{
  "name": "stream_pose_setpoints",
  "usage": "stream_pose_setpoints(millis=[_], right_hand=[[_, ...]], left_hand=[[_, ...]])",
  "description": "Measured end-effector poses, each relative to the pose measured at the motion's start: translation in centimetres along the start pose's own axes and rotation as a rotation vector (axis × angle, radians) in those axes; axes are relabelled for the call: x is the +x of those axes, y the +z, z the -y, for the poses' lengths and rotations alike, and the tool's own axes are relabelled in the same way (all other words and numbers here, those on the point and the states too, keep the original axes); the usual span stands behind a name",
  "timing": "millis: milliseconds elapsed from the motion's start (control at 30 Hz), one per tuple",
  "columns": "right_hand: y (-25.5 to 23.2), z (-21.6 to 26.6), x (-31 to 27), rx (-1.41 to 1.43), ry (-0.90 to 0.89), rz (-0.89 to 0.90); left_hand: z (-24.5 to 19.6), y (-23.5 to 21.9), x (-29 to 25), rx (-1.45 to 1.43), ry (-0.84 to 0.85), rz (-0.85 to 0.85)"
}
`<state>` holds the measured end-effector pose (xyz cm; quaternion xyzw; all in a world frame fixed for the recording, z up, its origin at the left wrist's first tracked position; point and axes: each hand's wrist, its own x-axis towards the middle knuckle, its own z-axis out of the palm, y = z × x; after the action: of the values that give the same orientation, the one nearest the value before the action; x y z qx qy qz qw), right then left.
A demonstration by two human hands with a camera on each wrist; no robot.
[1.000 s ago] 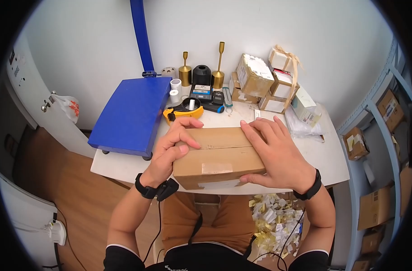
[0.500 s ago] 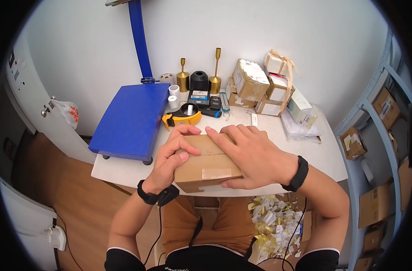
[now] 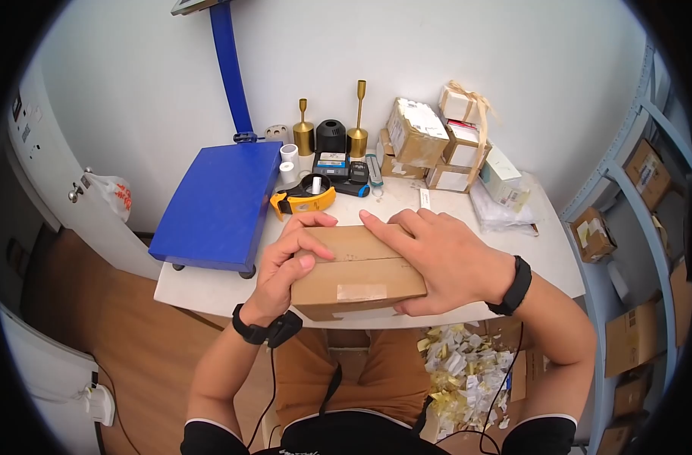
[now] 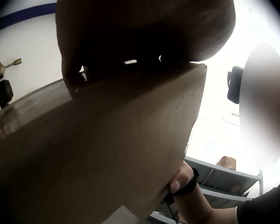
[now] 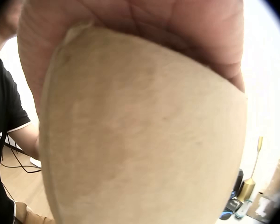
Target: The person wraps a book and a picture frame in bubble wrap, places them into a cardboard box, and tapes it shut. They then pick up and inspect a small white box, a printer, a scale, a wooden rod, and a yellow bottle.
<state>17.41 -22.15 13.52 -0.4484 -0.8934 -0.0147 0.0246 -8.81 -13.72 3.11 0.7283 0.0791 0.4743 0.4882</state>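
A closed cardboard box (image 3: pixel 361 277) with a strip of clear tape on its near edge is held at the table's front edge. The left hand (image 3: pixel 281 265) grips its left end with bent fingers, thumb near the top. Across the right end lies the right hand (image 3: pixel 452 262), fingers over the top and thumb at the near side. In the left wrist view the box (image 4: pixel 107 140) fills the middle beneath a dark hand (image 4: pixel 144 28). The right wrist view has the palm (image 5: pixel 154 18) against the end of the box (image 5: pixel 144 126).
A blue platform scale (image 3: pixel 217 205) stands left on the white table (image 3: pixel 543 265). Behind the box are a yellow tape dispenser (image 3: pixel 304 201), brass candlesticks (image 3: pixel 357 140) and black devices. Stacked parcels (image 3: pixel 418 136) stand back right, shelves (image 3: pixel 626 197) beyond. Paper scraps (image 3: pixel 467 379) lie below.
The right hand slid left over the box top, then moved slightly back right, uncovering more of the top. The left hand keeps its grip.
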Motion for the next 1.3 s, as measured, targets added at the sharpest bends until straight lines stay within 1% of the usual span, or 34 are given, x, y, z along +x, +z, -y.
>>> stream_pose_setpoints(millis=[33, 100, 133, 200, 233, 300, 333, 400, 533, 600, 833, 900, 933, 1000, 1033, 1100, 1133, 1200, 1233, 1267, 1300], right_hand=[[-0.2, -0.2, -0.2, -0.002, 0.004, -0.002], [-0.7, -0.4, -0.5, 0.025, 0.075, 0.067], [-0.8, -0.5, -0.7, 0.024, 0.081, 0.066], [-1.0, -0.6, -0.9, 0.042, 0.132, 0.083], [-0.7, -0.8, -1.1, 0.042, 0.14, 0.079], [0.4, -1.6, -1.5, 0.059, 0.057, -0.069], [0.7, -1.8, -1.7, 0.059, 0.059, -0.069], [0.9, -2.2, -1.7, 0.083, 0.032, -0.138], [1.1, -1.8, -1.7, 0.086, 0.037, -0.159], [0.9, -1.1, -1.5, 0.066, 0.1, -0.125], [0.8, -1.3, -1.3, 0.127, 0.122, -0.114], [1.1, -1.7, -1.6, 0.15, 0.123, -0.163], [1.0, -1.7, -1.8, 0.152, 0.122, -0.161], [0.6, -1.9, -2.3, 0.212, 0.233, -0.149], [0.7, -2.3, -2.6, 0.213, 0.233, -0.149], [1.0, -3.6, -3.8, 0.342, 0.364, -0.191], [1.2, -4.3, -4.6, 0.342, 0.369, -0.194], [1.9, -5.7, -6.5, 0.483, 0.439, -0.339], [2.0, -6.4, -7.6, 0.487, 0.489, -0.337], [2.2, -7.0, -8.8, 0.489, 0.492, -0.338], [2.4, -7.4, -10.1, 0.608, 0.535, -0.356]], left_hand=[[0.0, 0.2, 0.0, -0.001, 0.002, 0.004], [-0.8, 1.0, 0.5, -0.039, -0.154, 0.018], [-0.5, 1.3, 0.2, -0.042, -0.153, 0.024], [0.5, 1.8, -0.6, -0.183, -0.078, 0.068], [0.9, 1.8, -0.8, -0.185, -0.077, 0.076], [1.4, 1.7, -1.2, 0.025, -0.004, 0.143], [1.7, 1.9, -1.7, 0.023, -0.004, 0.145], [2.3, 2.3, -2.8, -0.045, -0.395, 0.11], [4.1, 2.6, -3.9, -0.072, -0.414, 0.052], [4.5, 2.7, -4.2, -0.042, -0.325, -0.043], [5.1, 2.5, -4.1, -0.055, -0.331, -0.053], [5.6, 2.1, -4.0, -0.062, -0.381, 0.0], [5.5, 2.0, -3.8, -0.063, -0.382, -0.001], [5.1, 1.8, -3.3, 0.13, -0.383, 0.022], [5.4, 1.6, -3.4, 0.131, -0.383, 0.022], [7.1, 1.1, -4.0, 0.147, -0.453, -0.009], [7.6, 0.9, -4.2, 0.146, -0.451, -0.003], [8.5, 0.3, -4.9, -0.038, -0.599, -0.13], [8.8, -0.1, -5.5, -0.038, -0.601, -0.128], [9.0, -0.7, -6.2, -0.265, -0.719, -0.352], [9.5, -1.1, -6.8, -0.493, -0.826, -0.574]])
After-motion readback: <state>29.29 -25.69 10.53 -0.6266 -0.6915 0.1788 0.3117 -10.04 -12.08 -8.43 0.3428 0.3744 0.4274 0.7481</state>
